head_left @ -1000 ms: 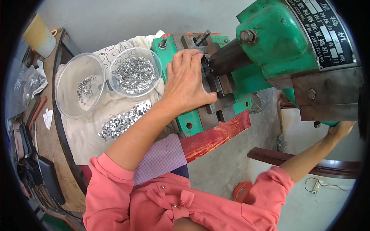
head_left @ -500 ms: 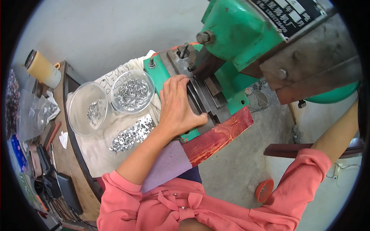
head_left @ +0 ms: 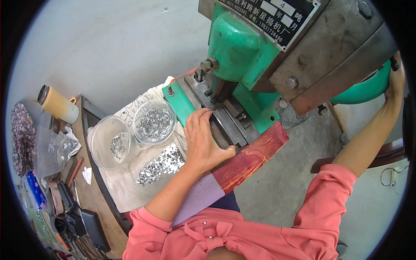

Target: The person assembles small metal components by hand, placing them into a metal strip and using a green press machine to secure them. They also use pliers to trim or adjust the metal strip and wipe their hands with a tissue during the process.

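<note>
My left hand (head_left: 203,143) rests at the bed of a green bench press (head_left: 242,47). Its fingers are stretched forward with the tips at the steel die (head_left: 229,125), and the thumb is spread toward the red wooden board (head_left: 255,151). No part shows in it; anything tiny under the fingertips is hidden. At the far right, my right hand (head_left: 395,82) is raised on the rim of the green handwheel (head_left: 364,92), beside a black knob (head_left: 394,64); its fingers are partly hidden, but it appears closed round the rim.
Left of the press, a clear tub (head_left: 99,151) holds a few small metal pieces. Another tub (head_left: 174,113) is full of bent ones. Flat shiny pieces (head_left: 162,164) lie heaped on the cloth (head_left: 117,190). A yellow tumbler (head_left: 63,105) stands on the side table.
My right hand has come into view on the handwheel, which sits somewhat higher. The view has shifted, and my left hand stays at the die in much the same pose.
</note>
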Action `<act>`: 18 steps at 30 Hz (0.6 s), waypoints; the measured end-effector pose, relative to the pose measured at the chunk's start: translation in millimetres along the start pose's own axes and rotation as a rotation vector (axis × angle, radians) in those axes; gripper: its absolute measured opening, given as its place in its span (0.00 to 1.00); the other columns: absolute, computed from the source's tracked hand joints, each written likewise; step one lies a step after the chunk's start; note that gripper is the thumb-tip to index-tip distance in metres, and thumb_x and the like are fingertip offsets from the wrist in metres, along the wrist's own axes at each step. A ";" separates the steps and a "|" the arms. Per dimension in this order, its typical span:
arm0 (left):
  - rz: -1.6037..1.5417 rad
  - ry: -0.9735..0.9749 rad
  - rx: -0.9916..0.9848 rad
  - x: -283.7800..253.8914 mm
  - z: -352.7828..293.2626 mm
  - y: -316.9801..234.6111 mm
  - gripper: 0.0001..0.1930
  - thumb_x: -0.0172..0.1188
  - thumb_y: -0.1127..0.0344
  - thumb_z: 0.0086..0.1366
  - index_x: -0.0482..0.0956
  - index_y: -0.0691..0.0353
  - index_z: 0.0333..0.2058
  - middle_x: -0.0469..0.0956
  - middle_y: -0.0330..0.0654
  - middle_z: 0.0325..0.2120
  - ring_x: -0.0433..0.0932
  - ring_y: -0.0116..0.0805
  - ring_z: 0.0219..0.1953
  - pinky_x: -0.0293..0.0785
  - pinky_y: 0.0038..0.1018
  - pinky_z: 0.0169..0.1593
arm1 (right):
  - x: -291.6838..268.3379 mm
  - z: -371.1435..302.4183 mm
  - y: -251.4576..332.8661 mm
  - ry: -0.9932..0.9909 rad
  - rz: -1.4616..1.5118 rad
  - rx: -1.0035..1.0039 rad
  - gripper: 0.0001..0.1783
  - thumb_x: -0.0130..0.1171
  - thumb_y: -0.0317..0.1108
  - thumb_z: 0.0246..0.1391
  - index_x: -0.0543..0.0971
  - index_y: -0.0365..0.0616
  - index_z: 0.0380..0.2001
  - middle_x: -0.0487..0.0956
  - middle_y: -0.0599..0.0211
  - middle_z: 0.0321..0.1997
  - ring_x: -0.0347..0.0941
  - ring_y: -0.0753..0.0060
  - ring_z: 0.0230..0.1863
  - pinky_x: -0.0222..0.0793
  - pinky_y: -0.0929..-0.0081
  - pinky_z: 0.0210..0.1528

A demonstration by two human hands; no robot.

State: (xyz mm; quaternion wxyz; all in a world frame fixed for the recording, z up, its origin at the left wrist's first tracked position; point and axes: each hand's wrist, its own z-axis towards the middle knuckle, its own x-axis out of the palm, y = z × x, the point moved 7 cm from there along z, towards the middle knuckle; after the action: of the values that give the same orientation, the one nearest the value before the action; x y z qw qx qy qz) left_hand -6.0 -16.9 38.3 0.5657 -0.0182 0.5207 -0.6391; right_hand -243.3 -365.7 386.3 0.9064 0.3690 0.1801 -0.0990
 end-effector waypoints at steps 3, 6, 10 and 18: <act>0.010 -0.007 -0.017 1.3 -2.9 4.7 0.50 0.74 0.58 0.33 0.62 0.70 0.56 0.62 0.54 0.55 0.60 0.56 0.60 0.56 0.47 0.64 | 27.0 -43.6 12.2 -0.105 0.205 0.013 0.26 0.56 0.55 0.64 0.76 0.41 0.47 0.73 0.71 0.28 0.70 0.83 0.26 0.69 0.82 0.30; 0.000 -0.013 -0.017 3.1 -2.8 2.3 0.50 0.75 0.59 0.33 0.62 0.70 0.57 0.63 0.55 0.55 0.60 0.56 0.60 0.56 0.47 0.63 | 29.6 -62.0 0.6 -0.130 0.337 0.006 0.26 0.56 0.54 0.64 0.74 0.39 0.47 0.72 0.67 0.27 0.70 0.79 0.25 0.70 0.79 0.30; 0.002 -0.010 -0.020 2.1 -3.7 3.0 0.50 0.75 0.59 0.33 0.62 0.70 0.57 0.63 0.55 0.55 0.60 0.56 0.59 0.57 0.47 0.63 | 41.2 -84.6 -20.3 -0.154 0.477 -0.010 0.23 0.52 0.51 0.66 0.72 0.38 0.43 0.73 0.64 0.28 0.71 0.74 0.25 0.71 0.75 0.31; -0.005 0.006 -0.023 4.2 -4.2 1.9 0.50 0.75 0.60 0.34 0.61 0.70 0.57 0.63 0.55 0.56 0.61 0.56 0.59 0.58 0.47 0.62 | 63.5 -124.8 -34.5 -0.279 0.623 -0.014 0.23 0.51 0.52 0.67 0.71 0.39 0.42 0.72 0.62 0.30 0.71 0.69 0.28 0.72 0.70 0.34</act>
State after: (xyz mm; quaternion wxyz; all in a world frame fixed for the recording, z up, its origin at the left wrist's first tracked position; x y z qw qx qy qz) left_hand -8.7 -16.9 32.7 0.5624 -0.0243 0.5297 -0.6345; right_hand -227.6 -305.2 256.5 0.9116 0.3828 -0.0664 0.1344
